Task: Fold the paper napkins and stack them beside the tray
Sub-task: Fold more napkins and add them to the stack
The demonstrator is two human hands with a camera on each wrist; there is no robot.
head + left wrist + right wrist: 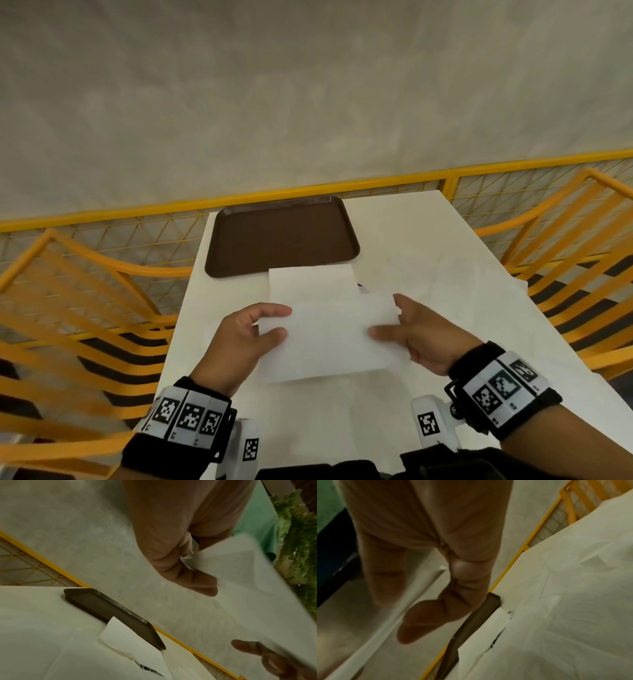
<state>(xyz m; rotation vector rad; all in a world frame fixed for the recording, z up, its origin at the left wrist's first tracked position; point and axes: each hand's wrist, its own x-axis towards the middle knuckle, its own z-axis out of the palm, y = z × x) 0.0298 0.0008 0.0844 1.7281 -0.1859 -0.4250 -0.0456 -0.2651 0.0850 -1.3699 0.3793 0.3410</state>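
Napkin is hanging above the table, left hand and right hand pinching opposite ends, likely squaring edges for a fold (tray just beyond).

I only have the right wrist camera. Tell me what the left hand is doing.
Observer: The left hand pinches the left end of the held napkin, thumb on top.
Operator: Report whether that napkin is off the table.
Observer: Yes. In the head view it is raised above the table, and the right hand pinches its other end.
Operator: Say what is inside the tray.
Observer: Nothing shows inside the tray. Only the far edge of a flat napkin reaches its near rim.
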